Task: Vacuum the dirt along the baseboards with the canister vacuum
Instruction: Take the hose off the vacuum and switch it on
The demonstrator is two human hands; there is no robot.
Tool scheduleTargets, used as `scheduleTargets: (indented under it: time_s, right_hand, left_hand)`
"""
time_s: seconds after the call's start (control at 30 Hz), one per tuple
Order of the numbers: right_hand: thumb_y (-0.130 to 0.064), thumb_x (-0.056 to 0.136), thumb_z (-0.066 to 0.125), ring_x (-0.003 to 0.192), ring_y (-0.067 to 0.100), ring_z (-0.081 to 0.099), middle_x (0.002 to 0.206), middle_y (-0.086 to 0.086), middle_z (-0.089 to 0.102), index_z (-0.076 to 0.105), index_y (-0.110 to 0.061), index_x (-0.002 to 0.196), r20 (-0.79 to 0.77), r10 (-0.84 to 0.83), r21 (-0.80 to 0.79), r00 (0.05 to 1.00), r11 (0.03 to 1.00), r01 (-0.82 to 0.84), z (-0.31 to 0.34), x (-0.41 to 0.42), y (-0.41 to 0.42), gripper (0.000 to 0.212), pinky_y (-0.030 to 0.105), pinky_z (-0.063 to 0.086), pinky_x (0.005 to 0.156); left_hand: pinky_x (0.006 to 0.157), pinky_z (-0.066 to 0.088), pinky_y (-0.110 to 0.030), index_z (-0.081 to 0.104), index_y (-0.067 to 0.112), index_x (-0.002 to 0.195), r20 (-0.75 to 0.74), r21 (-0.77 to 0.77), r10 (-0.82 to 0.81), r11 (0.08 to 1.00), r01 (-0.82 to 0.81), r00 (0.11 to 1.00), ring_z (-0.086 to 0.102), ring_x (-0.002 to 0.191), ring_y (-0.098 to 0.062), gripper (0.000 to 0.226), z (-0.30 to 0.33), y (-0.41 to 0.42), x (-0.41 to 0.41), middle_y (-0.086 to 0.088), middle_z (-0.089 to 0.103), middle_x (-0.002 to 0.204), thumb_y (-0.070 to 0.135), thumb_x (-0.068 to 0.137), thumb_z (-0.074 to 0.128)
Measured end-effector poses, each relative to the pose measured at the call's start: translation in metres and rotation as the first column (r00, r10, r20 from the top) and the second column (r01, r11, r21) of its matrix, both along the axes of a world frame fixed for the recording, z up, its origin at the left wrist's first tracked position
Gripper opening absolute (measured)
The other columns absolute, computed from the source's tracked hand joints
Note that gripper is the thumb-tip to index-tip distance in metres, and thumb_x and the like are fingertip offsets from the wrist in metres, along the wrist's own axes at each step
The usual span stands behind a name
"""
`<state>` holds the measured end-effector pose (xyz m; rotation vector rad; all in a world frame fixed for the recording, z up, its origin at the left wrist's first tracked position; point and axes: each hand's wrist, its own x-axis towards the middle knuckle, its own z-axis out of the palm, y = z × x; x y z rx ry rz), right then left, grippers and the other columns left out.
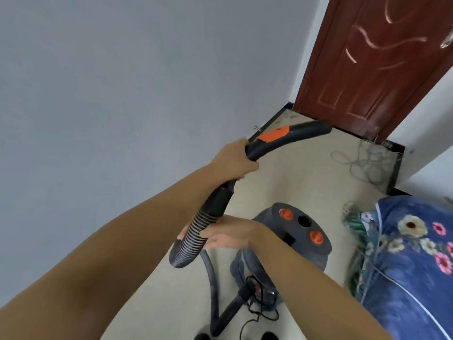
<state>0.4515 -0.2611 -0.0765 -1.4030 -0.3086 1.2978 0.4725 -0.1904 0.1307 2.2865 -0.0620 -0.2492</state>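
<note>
Nozzle (294, 138) long axis aimed toward door (372, 57).

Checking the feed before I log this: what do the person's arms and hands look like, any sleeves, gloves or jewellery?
Both arms are bare for their whole visible length; no sleeve shows in the frame. The left hand and right hand wear no gloves. No watch, bracelet or ring is visible on either wrist or on the fingers that show.
</note>
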Motion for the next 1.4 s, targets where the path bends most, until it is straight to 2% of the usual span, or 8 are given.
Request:
scheduleTargets:
  time_s: [0.07, 0.17, 0.27, 0.4, 0.7, 0.87, 1.0, 1.4]
  right_hand:
    - [-0.011, 0.096, 0.050, 0.111, 0.024, 0.063, 0.118, 0.010, 0.067, 0.053, -0.002, 0.126, -0.141, 0.068, 0.114, 0.988, 0.992, -0.052, 0.017, -0.037, -0.002, 0.031, 0.041, 0.047, 0.100]
    - [-0.036, 0.086, 0.062, 0.100, 0.018, 0.065, 0.104, 0.004, 0.071, 0.054, -0.011, 0.110, -0.294, 0.138, 0.279, 0.946, 0.959, -0.054, 0.039, -0.077, -0.025, 0.035, 0.034, 0.049, 0.094]
    - [-0.059, 0.080, 0.060, 0.092, 0.015, 0.066, 0.094, 0.000, 0.072, 0.054, -0.016, 0.102, -0.336, 0.031, 0.122, 0.942, 0.992, 0.011, 0.033, -0.096, -0.060, 0.049, 0.031, 0.049, 0.087]
    - [-0.046, 0.095, 0.042, 0.086, 0.009, 0.063, 0.092, -0.004, 0.069, 0.057, -0.018, 0.102, -0.283, -0.151, -0.159, 0.947, 0.981, 0.109, 0.014, -0.100, -0.110, 0.033, 0.021, 0.049, 0.077]
    - [-0.033, 0.097, 0.049, 0.086, 0.004, 0.065, 0.101, -0.003, 0.070, 0.059, -0.018, 0.105, -0.116, 0.073, -0.513, 0.991, 0.850, -0.123, -0.023, -0.054, -0.239, 0.020, 0.021, 0.048, 0.080]
    - [-0.012, 0.097, 0.050, 0.084, 0.020, 0.063, 0.100, 0.015, 0.069, 0.063, -0.008, 0.094, 0.294, -0.084, -0.607, 0.952, 0.753, 0.254, -0.055, -0.008, -0.305, 0.014, 0.025, 0.046, 0.073]
    - [-0.005, 0.096, 0.047, 0.103, 0.030, 0.062, 0.109, 0.013, 0.068, 0.066, -0.004, 0.107, 0.608, 0.044, -0.610, 0.793, 0.665, 0.431, -0.075, 0.039, -0.329, 0.022, 0.028, 0.043, 0.080]
    - [-0.018, 0.093, 0.057, 0.114, 0.031, 0.051, 0.127, 0.013, 0.048, 0.058, -0.009, 0.125, 0.638, 0.521, -0.727, 0.567, 0.650, 0.221, -0.133, 0.074, -0.327, 0.033, 0.038, 0.043, 0.094]
  left_hand:
    - [0.044, 0.046, -0.019, 0.051, 0.009, 0.093, -0.360, -0.379, 0.050, 0.905, -0.195, 0.932, 0.050, 0.046, -0.014, 0.010, -0.019, 0.022, -0.004, -0.006, 0.053, 0.066, 0.009, 0.087, 0.059]
    - [0.044, 0.045, -0.017, 0.050, 0.013, 0.073, -0.678, -0.598, -0.007, 0.586, -0.547, 0.735, 0.046, 0.038, -0.013, 0.018, -0.060, 0.046, -0.019, -0.002, 0.051, 0.053, 0.018, 0.089, 0.059]
    - [0.044, 0.045, -0.017, 0.048, 0.015, 0.066, -0.777, -0.599, 0.016, 0.289, -0.747, 0.629, 0.045, 0.037, -0.012, 0.027, -0.110, 0.046, -0.036, 0.000, 0.049, 0.048, 0.024, 0.088, 0.059]
    - [0.040, 0.044, -0.017, 0.045, 0.013, 0.066, -0.859, -0.455, 0.193, 0.134, -0.880, 0.474, 0.045, 0.031, -0.014, 0.029, -0.162, 0.014, -0.055, -0.003, 0.048, 0.043, 0.022, 0.088, 0.060]
    - [0.048, 0.041, -0.027, 0.047, 0.008, 0.078, -0.777, -0.379, 0.455, 0.214, -0.900, 0.435, 0.043, 0.040, -0.020, 0.016, -0.222, -0.097, -0.079, -0.009, 0.047, 0.056, 0.014, 0.088, 0.059]
    - [0.046, 0.041, -0.025, 0.048, 0.007, 0.079, -0.793, -0.334, 0.473, 0.188, -0.924, 0.383, 0.045, 0.038, -0.018, 0.014, -0.239, -0.158, -0.099, -0.008, 0.048, 0.054, 0.010, 0.087, 0.058]
    - [0.048, 0.041, -0.025, 0.048, 0.008, 0.075, -0.795, -0.315, 0.497, 0.150, -0.937, 0.347, 0.045, 0.037, -0.019, 0.015, -0.255, -0.197, -0.102, -0.005, 0.047, 0.045, 0.009, 0.086, 0.059]
    - [0.049, 0.046, -0.024, 0.049, 0.010, 0.077, -0.761, -0.271, 0.528, 0.271, -0.924, 0.378, 0.047, 0.039, -0.018, 0.014, -0.285, -0.237, -0.080, 0.000, 0.047, 0.041, 0.015, 0.086, 0.059]
